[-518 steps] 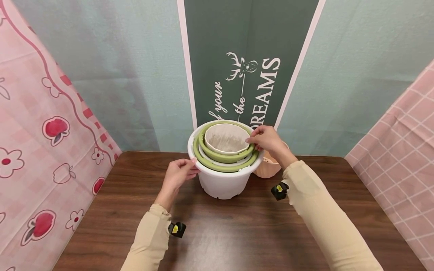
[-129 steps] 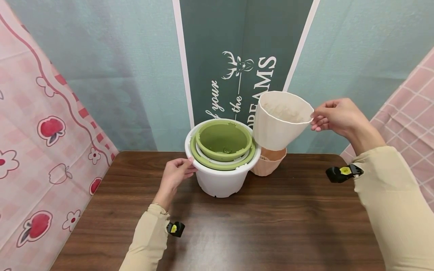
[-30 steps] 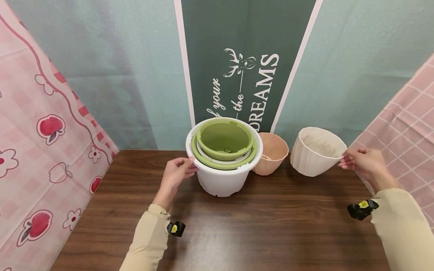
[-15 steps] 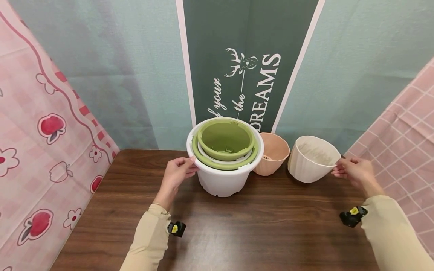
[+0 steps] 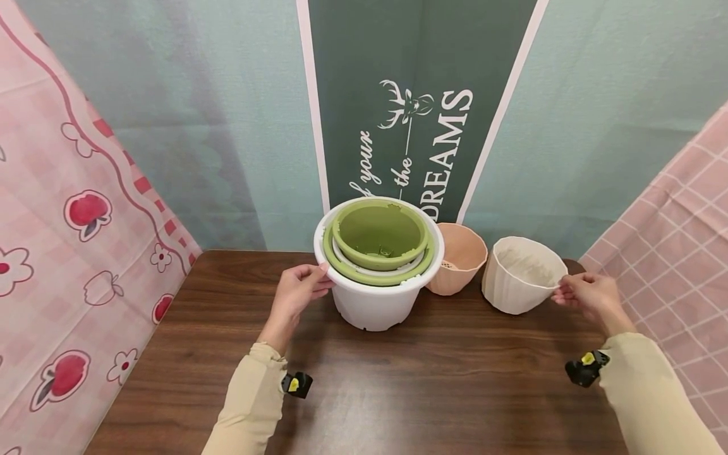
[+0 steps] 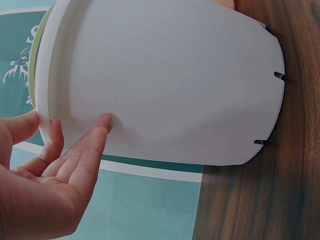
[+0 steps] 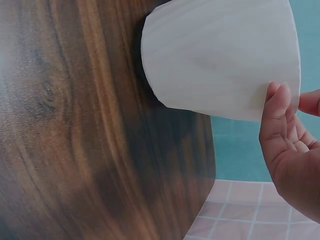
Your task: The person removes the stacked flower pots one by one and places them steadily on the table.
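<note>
A large white flowerpot [image 5: 372,309] stands upright at the middle back of the table, with green pots and a white one nested in it. The innermost green pot [image 5: 381,230] is on top. My left hand [image 5: 297,294] pinches the white pot's rim at its left, thumb on the rim and fingertips against the outer wall [image 6: 165,80]. Over at the right, my right hand [image 5: 591,296] pinches the rim of a fluted cream flowerpot [image 5: 506,287] between thumb and fingers. That pot's base appears to rest on the table; in the right wrist view its side wall [image 7: 215,55] shows.
A peach flowerpot [image 5: 466,253] with a perforated bottom stands between the white pot and the cream pot. The brown wooden table [image 5: 398,398] ends at a teal cloth backdrop [image 5: 227,158]. Pink cloths hang at left [image 5: 51,265] and right [image 5: 677,265].
The cream flowerpot was nested in the stack, was lifted out to the right over the peach pot, and has come down nearer to me. My left hand has stayed on the white rim.
</note>
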A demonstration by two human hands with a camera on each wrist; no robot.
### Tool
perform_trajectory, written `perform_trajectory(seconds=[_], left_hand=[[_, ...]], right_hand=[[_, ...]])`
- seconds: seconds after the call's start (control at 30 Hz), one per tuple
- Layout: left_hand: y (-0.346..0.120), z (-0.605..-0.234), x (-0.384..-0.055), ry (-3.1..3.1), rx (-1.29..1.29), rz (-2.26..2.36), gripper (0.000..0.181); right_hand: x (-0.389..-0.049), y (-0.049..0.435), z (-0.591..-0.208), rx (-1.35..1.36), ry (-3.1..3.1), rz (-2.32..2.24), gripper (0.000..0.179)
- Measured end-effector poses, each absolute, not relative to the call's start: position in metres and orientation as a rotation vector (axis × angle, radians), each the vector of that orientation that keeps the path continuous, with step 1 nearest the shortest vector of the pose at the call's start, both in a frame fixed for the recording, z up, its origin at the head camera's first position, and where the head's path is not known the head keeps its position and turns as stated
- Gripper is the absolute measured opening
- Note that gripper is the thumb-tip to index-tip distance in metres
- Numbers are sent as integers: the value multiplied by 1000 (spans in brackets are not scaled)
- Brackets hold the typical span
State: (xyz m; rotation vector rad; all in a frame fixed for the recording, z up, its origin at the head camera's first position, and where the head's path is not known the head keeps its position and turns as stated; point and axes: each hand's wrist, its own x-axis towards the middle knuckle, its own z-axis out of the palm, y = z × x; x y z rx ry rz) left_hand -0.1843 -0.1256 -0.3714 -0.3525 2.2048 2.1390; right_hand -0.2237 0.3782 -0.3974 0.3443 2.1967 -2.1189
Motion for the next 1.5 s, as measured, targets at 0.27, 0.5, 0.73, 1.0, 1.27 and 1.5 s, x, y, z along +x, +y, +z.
perform_trajectory(seconds=[0.27,0.5,0.73,1.0,1.27,1.5], left_hand=[[-125,-371,-183,2205,-361,2142,28],[-125,-371,-183,2213,-349,2135,28],[-124,-371,-182,2212,-349,2144,28],[-124,-372,-183,2208,-355,2134,27],[-124,-369,-182,2215,-351,2141,27],[-125,-369,-182,2213,-355,2133,28]], right_hand=[[-223,375,-400,317,2170,-2153,25],[-224,374,-400,305,2169,-2136,24],[-226,373,-399,334,2158,-2117,19],[-230,369,-398,372,2133,-2159,14],[-233,365,-395,318,2117,-2172,16],[-235,366,-393,270,2118,-2156,17]])
